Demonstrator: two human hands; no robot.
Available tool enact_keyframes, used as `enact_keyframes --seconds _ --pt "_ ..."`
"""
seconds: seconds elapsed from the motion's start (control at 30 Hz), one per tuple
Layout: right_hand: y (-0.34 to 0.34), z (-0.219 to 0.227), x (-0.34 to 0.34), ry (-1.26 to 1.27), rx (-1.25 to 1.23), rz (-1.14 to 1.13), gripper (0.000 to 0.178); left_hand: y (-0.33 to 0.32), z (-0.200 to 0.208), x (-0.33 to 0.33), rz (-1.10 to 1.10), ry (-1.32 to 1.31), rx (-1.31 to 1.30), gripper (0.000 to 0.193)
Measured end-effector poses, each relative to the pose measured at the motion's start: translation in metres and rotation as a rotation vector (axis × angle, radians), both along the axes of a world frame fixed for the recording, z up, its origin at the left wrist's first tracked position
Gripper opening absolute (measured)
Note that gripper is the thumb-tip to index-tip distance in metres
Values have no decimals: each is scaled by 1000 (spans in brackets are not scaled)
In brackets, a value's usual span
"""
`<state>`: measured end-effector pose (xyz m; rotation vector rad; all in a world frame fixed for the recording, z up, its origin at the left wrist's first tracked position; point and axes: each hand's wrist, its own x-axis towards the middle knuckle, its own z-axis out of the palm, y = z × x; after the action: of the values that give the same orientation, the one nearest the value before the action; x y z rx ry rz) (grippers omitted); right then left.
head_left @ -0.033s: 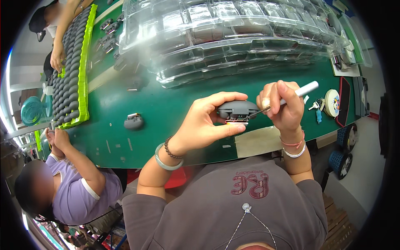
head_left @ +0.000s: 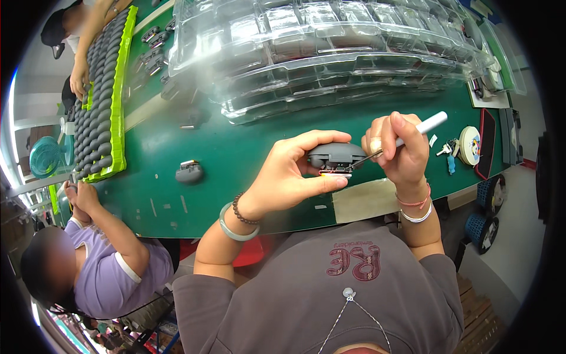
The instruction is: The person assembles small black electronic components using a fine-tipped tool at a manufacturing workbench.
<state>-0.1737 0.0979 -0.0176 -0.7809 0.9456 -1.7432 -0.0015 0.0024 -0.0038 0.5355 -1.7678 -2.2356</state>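
My left hand grips a dark grey rounded device housing, fingers over its top and thumb along its lower edge. A slot with small metal parts shows on the side facing me, above a thin red-and-white edge. In my closed right hand is a slim tool with a white handle and a thin dark tip; its exact kind is unclear. The tip reaches the right end of the housing's slot, seemingly touching it. Another grey housing lies on the green table, left of my hands.
Stacked clear plastic trays stand beyond my hands. A bright green crate of grey rounded pieces is at left, where two people work. A beige sheet lies near the table's front edge. Keys and a round tin lie at right.
The tool's white handle has shifted slightly left and tilted a little more upright in my right hand. A co-worker's hand over the crate has moved slightly. My left hand holds still.
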Motion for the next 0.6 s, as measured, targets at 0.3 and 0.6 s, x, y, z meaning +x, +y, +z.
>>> enact_keyframes --seconds 0.3,0.6 --pt "-6 -7 3 -385 98 114 46 1 1 0 -24 69 206 47" --pt "-2 -2 -1 -382 41 -3 43 -7 1 2 185 29 158 47"
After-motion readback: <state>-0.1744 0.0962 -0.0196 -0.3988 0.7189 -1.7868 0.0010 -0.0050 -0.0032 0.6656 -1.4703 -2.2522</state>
